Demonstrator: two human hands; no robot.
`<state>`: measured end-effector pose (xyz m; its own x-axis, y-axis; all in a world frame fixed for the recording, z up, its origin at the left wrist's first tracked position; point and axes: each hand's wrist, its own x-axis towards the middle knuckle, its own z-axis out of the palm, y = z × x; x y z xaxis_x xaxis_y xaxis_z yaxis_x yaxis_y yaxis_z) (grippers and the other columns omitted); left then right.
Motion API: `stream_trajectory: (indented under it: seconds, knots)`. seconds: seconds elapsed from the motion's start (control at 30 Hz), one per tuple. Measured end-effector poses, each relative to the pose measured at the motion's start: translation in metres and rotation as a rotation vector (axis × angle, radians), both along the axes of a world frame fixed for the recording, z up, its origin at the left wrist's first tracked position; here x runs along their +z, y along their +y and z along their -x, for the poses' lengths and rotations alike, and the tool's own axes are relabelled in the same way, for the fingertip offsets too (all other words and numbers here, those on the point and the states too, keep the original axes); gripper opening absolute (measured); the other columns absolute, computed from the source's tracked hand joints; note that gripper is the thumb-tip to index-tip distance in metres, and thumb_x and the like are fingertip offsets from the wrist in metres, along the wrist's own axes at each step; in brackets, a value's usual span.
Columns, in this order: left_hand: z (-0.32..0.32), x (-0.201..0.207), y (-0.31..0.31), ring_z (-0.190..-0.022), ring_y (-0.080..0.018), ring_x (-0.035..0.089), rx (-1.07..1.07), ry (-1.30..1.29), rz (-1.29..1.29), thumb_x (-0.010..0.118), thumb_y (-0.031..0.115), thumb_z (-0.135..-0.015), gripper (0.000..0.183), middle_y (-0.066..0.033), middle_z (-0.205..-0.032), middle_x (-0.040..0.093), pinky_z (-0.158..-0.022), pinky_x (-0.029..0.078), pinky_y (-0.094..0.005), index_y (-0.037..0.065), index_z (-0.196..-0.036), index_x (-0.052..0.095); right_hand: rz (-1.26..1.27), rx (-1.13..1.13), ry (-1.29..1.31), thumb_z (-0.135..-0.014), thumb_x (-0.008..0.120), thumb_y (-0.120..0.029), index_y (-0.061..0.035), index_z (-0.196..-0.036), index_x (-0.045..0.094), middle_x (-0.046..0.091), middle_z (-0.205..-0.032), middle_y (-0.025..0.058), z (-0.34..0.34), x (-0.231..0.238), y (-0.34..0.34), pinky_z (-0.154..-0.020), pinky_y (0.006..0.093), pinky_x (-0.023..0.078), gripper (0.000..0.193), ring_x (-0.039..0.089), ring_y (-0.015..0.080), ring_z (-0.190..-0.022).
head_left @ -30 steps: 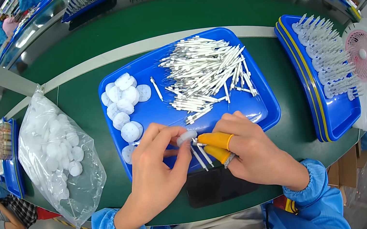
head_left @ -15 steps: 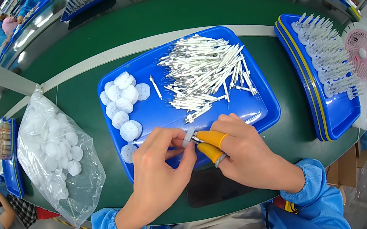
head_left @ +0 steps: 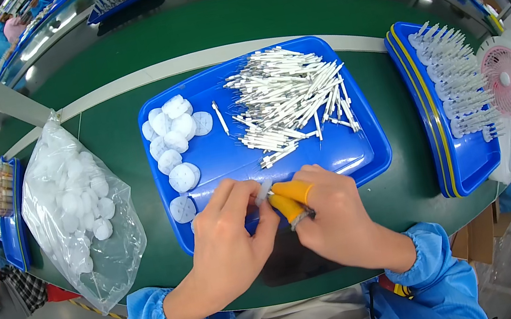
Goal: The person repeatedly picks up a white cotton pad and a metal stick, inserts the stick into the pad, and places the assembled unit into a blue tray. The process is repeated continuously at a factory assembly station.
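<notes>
white stick (head_left: 265,189), seemingly pinched, near discs (head_left: 175,145)

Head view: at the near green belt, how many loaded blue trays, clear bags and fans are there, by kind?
Loaded blue trays: 3 (centre tray, right tray, far-left tray)
Clear bag of white pads: 1
Pink fan: 1
Total: 5
</notes>
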<state>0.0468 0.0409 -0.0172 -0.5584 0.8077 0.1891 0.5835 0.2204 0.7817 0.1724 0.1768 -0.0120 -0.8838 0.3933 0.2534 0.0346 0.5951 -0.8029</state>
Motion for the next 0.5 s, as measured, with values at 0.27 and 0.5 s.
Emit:
stream_trajectory:
  seconds: [0.27, 0.5]
  knots:
    - [0.020, 0.013, 0.005, -0.092, -0.0213, 0.075, 0.160, -0.110, -0.028, 0.074, -0.002, -0.095, 0.013, -0.0110, -0.106, 0.066, -0.076, 0.067, -0.0330, -0.004, -0.107, 0.072, -0.428, 0.021, -0.088, -0.072, 0.072, 0.009, 0.0073, -0.082, 0.072, 0.059, -0.098, 0.0143, 0.020, -0.007, 0.042, -0.082, 0.0426, 0.047, 0.009, 0.057, 0.0337, -0.098]
    - [0.028, 0.021, 0.000, -0.090, -0.0179, 0.074, 0.121, -0.270, 0.042, 0.076, 0.001, -0.095, 0.013, -0.0094, -0.098, 0.068, -0.074, 0.066, -0.0315, -0.002, -0.108, 0.072, -0.358, 0.067, -0.131, -0.073, 0.073, 0.008, 0.0048, -0.096, 0.072, 0.064, -0.106, 0.0157, 0.004, 0.011, 0.043, -0.083, 0.0434, 0.047, 0.023, 0.058, 0.0351, -0.098]
